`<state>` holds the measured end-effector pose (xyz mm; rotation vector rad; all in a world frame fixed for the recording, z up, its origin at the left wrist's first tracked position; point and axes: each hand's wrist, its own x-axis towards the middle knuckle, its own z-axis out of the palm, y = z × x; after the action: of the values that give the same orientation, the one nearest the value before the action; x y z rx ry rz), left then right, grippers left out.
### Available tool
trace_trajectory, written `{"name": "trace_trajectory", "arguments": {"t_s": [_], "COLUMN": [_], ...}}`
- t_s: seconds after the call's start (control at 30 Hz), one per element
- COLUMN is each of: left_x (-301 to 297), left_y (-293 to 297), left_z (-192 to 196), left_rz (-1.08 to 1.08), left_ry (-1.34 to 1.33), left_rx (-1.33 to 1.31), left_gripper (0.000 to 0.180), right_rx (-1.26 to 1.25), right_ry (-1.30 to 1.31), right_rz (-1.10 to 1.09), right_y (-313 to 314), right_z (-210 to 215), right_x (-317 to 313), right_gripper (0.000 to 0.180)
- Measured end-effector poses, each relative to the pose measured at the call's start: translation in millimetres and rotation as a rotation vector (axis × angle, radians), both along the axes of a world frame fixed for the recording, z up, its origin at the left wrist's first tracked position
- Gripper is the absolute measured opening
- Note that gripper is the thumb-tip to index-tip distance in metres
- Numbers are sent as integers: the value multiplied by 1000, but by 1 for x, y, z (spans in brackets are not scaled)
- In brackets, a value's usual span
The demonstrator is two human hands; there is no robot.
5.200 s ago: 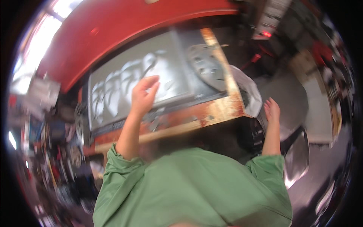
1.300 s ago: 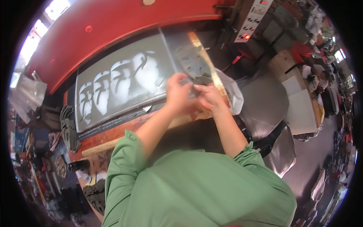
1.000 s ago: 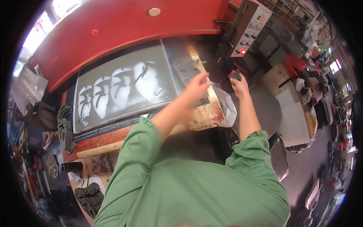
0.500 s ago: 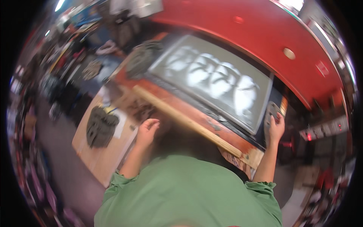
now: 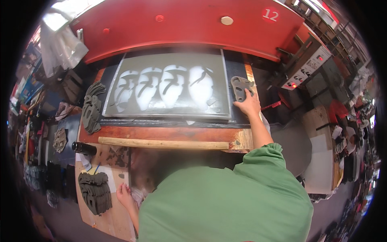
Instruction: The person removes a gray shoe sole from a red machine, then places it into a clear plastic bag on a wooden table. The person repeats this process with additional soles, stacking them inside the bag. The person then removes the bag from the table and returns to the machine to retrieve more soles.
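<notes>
My right hand (image 5: 250,104) reaches to the right end of the press bed, thumb and fingers closed on a dark grey foam-like cut-out (image 5: 238,88) with several holes. Beside it lies a framed cutting board (image 5: 169,114) carrying a grey sheet (image 5: 177,60) with several white, shoe-upper-shaped areas showing through. Loose grey scraps lie on these areas. Low on the left, my left hand (image 5: 125,195) hangs by the edge of a wooden side table (image 5: 86,213), fingers loosely apart and holding nothing. A stack of dark grey cut pieces (image 5: 95,193) sits on that table.
A red press beam (image 5: 193,28) spans the far side above the bed. More grey pieces (image 5: 92,109) are piled at the bed's left end. A wooden bar (image 5: 161,143) runs along the front. A control box (image 5: 306,68) stands at right; a dark cylinder (image 5: 84,148) lies at left.
My view has swung right and squared up to the press. My right hand has stretched farther over the bed's right end with the grey cut-out; my left hand has dropped beside the side table.
</notes>
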<state>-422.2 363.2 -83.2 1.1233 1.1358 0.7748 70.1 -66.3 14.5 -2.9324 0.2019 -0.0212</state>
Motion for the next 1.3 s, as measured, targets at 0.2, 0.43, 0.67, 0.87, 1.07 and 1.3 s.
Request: {"name": "trace_trajectory", "arguments": {"t_s": [0.2, 0.43, 0.67, 0.87, 1.07, 1.3], "left_x": [74, 100, 120, 123, 122, 125], "left_y": [-32, -60, -68, -80, -79, -81], "left_z": [19, 14, 12, 13, 8, 10], "left_rz": [-376, -530, -616, -635, -662, -647], "left_ry": [33, 141, 96, 148, 125, 95], "left_rx": [106, 90, 89, 52, 81, 85], "left_gripper": [15, 17, 18, 16, 18, 19], "right_rx": [685, 2152, 2414, 2218, 1493, 547], "right_ry": [-35, 649, 797, 938, 525, 126], "right_rz": [141, 226, -197, -14, -88, 469], "right_y": [-55, -102, -89, -91, -51, -28], "right_z": [3, 54, 31, 33, 40, 15], "right_x": [46, 21, -4, 11, 5, -26], "right_gripper": [81, 75, 80, 75, 50, 69]}}
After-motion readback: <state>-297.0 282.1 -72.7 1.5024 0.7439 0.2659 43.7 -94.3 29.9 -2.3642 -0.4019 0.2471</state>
